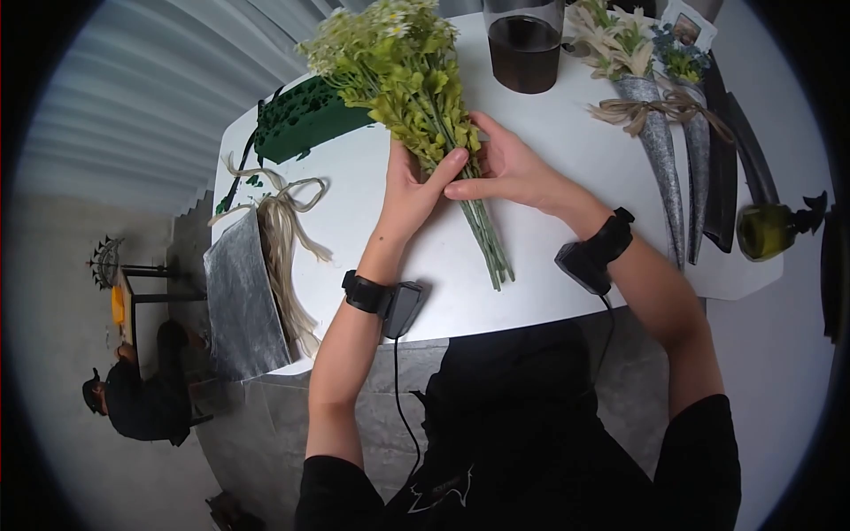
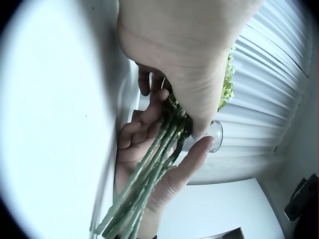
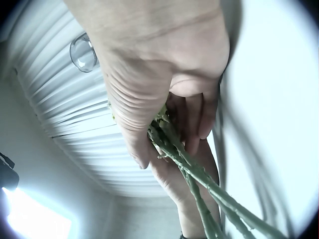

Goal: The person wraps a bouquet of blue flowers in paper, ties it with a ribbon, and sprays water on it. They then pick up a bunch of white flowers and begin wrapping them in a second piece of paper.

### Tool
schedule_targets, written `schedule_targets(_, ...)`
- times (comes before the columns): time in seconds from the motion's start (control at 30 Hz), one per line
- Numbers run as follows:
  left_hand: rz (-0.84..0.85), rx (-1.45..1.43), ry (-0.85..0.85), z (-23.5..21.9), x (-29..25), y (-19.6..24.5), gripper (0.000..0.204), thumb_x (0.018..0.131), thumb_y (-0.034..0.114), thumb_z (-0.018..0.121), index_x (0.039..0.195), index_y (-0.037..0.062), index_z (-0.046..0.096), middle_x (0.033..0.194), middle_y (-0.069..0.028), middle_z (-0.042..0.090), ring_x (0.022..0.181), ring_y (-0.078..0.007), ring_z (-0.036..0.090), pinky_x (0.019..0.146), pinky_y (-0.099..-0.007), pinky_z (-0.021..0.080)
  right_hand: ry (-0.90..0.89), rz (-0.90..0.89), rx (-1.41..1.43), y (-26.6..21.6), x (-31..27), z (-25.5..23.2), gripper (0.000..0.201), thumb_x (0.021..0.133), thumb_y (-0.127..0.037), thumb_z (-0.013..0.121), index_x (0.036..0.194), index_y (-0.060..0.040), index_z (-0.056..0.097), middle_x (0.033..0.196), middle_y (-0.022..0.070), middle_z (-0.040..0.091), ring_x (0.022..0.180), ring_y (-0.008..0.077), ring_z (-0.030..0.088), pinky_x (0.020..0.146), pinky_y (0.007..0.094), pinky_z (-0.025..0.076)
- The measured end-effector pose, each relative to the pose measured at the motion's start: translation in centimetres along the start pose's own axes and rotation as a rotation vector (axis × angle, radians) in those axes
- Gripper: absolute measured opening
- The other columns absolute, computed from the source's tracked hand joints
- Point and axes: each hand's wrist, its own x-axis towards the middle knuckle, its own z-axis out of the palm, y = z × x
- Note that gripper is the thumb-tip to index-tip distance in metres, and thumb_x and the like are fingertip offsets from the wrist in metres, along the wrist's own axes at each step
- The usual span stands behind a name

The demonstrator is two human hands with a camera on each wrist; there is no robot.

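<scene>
A bunch of small white daisies with yellow-green leaves [image 1: 416, 97] leans across the table in the head view, blooms away from me and stems toward me. My left hand [image 1: 412, 181] grips the bunch from the left, its thumb across the upper stems. From the right, my right hand [image 1: 518, 173] holds the same bunch, thumb pointing left just below the left thumb. Bare green stems [image 2: 149, 174] stick out below both hands in the left wrist view. The right wrist view shows the stems [image 3: 199, 174] coming out between thumb and curled fingers.
A dark green foam block [image 1: 310, 119] lies back left. A grey sheet-like piece [image 1: 246, 296] and raffia strands [image 1: 282, 239] are front left. Behind my right hand stands a glass vase [image 1: 524, 57] with dark liquid. Two grey flower cones [image 1: 660, 150] and a green bottle [image 1: 766, 232] lie right.
</scene>
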Motion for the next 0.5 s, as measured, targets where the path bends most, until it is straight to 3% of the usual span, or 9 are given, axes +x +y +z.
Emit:
schedule_targets(0.23, -0.036, 0.006, -0.022, 0.4, 0.0, 0.7, 0.067, 0.096, 0.007, 0.068, 0.151, 0.0051, 0.029, 0.138, -0.0113, 0.054, 0.121, -0.0187, 0.057, 0.102, -0.0335, 0.048, 0.046, -0.062, 0.057, 0.6, 0.1, -0.3, 0.083, 0.085, -0.009, 0.081, 0.149, 0.0007, 0.03, 0.123, 0.0133, 0.063, 0.104, 0.0169, 0.065, 0.092, 0.0296, 0.053)
schedule_targets(0.33, -0.082, 0.024, -0.009, 0.1, 0.1, 0.3, 0.071, 0.097, 0.007, 0.064, 0.155, 0.0051, 0.024, 0.141, -0.0124, 0.051, 0.127, -0.02, 0.053, 0.106, -0.0334, 0.044, 0.078, -0.096, 0.068, 0.8, 0.0, -0.4, 0.07, 0.086, -0.01, 0.08, 0.143, 0.0013, 0.042, 0.12, 0.0101, 0.065, 0.105, 0.0143, 0.064, 0.09, 0.0283, 0.053)
schedule_targets(0.4, -0.066, 0.045, 0.001, -0.1, 0.1, -0.2, 0.072, 0.098, 0.007, 0.062, 0.157, 0.0048, 0.021, 0.143, -0.0129, 0.05, 0.13, -0.0207, 0.05, 0.108, -0.0333, 0.042, 0.028, 0.055, -0.031, 0.3, -0.2, -0.7, 0.056, 0.086, -0.014, 0.081, 0.133, 0.0002, 0.055, 0.115, 0.0058, 0.067, 0.104, 0.0119, 0.063, 0.089, 0.0273, 0.051)
schedule_targets(0.5, -0.057, 0.035, 0.053, 0.0, 0.1, -0.1, 0.067, 0.098, 0.006, 0.057, 0.156, 0.0037, 0.025, 0.143, -0.0124, 0.05, 0.132, -0.0217, 0.048, 0.111, -0.0333, 0.037, 0.056, 0.007, -0.044, 0.4, -0.2, -0.6, 0.046, 0.085, -0.018, 0.082, 0.124, -0.0016, 0.062, 0.109, 0.0028, 0.069, 0.102, 0.0109, 0.063, 0.088, 0.0271, 0.051)
